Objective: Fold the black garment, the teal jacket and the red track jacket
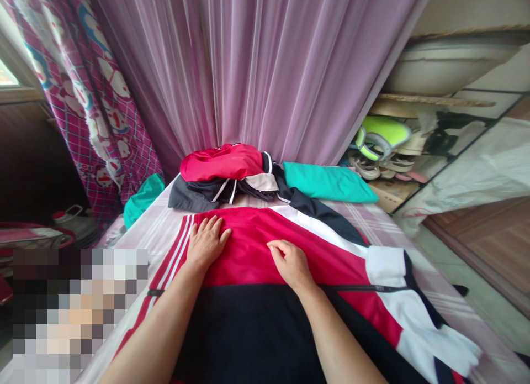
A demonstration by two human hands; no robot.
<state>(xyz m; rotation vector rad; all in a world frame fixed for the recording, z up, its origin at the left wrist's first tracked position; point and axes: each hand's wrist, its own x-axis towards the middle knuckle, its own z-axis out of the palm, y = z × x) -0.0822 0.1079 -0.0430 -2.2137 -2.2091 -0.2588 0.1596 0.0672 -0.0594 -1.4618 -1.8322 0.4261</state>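
A red, black and white track jacket (256,246) lies spread over the table, with a dark zipper (364,288) running across it and white stripes along the left sleeve. My left hand (207,240) rests flat on the red cloth near that striped edge, fingers spread. To its right, my right hand (292,261) is over the red part, its fingers curled in and the thumb against the index finger. No cloth shows pulled up between them; the underside of this hand is hidden. The white collar (386,266) lies at the right.
Behind the jacket sit a heap of red clothes (227,163), a dark grey garment (192,193) and a folded teal garment (331,182). Another teal cloth (143,199) hangs at the left edge of the checked tablecloth (136,235). Purple curtains (256,69) hang behind; a shoe rack (385,168) stands right.
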